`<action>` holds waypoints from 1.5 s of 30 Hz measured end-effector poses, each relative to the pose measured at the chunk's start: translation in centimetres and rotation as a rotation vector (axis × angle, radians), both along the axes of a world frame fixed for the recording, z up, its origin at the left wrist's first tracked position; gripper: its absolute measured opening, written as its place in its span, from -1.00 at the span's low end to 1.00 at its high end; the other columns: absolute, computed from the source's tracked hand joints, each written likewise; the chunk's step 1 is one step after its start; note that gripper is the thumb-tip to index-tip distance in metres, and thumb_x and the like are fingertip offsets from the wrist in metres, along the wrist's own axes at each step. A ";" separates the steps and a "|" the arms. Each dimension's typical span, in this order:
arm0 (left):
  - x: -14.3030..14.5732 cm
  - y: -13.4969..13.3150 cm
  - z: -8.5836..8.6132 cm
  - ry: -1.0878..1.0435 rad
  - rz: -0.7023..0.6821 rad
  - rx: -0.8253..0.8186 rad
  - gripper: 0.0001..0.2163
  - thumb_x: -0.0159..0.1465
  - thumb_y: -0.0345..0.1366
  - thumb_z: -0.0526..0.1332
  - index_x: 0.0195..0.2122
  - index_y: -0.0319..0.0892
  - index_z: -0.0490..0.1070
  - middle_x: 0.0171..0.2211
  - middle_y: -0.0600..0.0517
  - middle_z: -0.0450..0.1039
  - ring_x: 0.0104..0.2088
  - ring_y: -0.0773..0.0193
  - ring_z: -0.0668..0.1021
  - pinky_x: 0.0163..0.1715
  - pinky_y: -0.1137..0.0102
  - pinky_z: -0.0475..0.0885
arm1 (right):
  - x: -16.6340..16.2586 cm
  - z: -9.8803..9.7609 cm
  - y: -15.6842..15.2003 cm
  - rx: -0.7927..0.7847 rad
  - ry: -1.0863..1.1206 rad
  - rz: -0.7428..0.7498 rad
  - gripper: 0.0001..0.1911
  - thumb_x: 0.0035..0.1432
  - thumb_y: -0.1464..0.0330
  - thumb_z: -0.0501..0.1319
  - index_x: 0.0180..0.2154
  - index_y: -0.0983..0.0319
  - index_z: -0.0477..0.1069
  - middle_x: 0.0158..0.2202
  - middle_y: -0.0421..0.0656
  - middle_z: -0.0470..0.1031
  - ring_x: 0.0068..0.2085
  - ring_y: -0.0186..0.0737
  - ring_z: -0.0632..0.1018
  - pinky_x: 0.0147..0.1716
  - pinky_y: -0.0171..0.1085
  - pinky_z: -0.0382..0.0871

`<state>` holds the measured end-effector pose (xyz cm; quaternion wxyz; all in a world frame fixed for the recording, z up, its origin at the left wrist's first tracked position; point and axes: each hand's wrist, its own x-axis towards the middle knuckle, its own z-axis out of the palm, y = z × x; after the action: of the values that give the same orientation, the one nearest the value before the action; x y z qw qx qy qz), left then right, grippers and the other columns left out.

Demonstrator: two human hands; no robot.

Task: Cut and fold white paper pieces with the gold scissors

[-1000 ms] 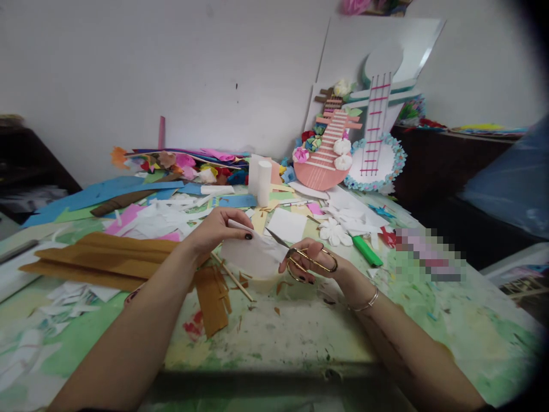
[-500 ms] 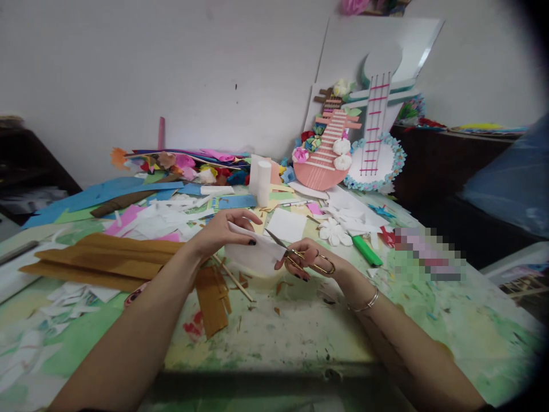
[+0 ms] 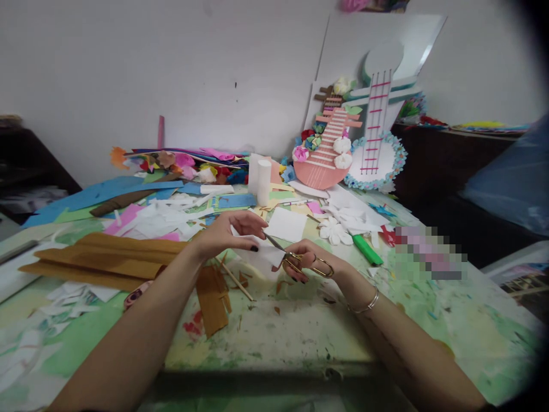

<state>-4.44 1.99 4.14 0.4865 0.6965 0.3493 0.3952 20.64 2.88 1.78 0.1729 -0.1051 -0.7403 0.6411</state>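
Note:
Above the middle of the table, my left hand pinches a piece of white paper between thumb and fingers. My right hand has its fingers in the loops of gold-handled scissors. The scissors' blades point up and left, along the upper edge of the paper and close to my left fingertips. Whether the blades are cutting the paper at this instant I cannot make out. Below my hands lie a thin wooden stick and a strip of brown crepe paper with cut slits.
Folded brown paper and white paper scraps lie to the left. A white roll stands behind my hands. White paper flowers and a green-handled tool are on the right. Paper instruments lean against the wall.
The scissors' blades have closed up somewhat and lie nearer my left fingertips. My left fingers have curled slightly downward, and less of the white paper shows.

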 end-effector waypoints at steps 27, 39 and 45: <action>-0.1 0.1 0.1 0.048 0.032 0.038 -0.75 -0.08 -0.43 0.39 -0.32 -0.22 0.52 -0.40 0.03 0.57 -0.41 0.38 0.56 -0.40 0.56 0.44 | 0.2 0.0 -0.3 -0.036 -0.013 -0.051 -0.32 0.03 -0.09 0.15 -0.19 0.45 0.46 -0.70 -0.32 0.24 -0.73 -0.52 0.17 -0.73 -0.44 0.03; -1.2 0.2 -0.1 0.022 0.266 0.007 -0.68 -0.09 -0.26 0.44 -0.29 -0.21 0.52 -0.44 0.01 0.57 -0.42 0.29 0.58 -0.49 0.55 0.40 | 0.6 0.2 0.0 0.011 -0.011 -0.115 -0.19 -0.05 -0.19 0.11 -0.20 0.47 0.48 -0.68 -0.31 0.22 -0.70 -0.50 0.18 -0.73 -0.42 0.04; -0.8 0.0 0.1 0.054 0.238 -0.009 -0.68 -0.10 -0.25 0.44 -0.32 -0.22 0.52 -0.45 -0.01 0.58 -0.43 0.26 0.59 -0.47 0.50 0.44 | 0.6 -0.1 0.1 -0.003 -0.001 -0.069 -0.26 -0.02 -0.15 0.14 -0.19 0.44 0.48 -0.65 -0.29 0.26 -0.69 -0.50 0.20 -0.70 -0.41 0.07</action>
<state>-5.21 1.98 4.22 0.4300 0.6583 0.4440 0.4297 21.19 2.98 1.66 0.1944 -0.1309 -0.7353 0.6359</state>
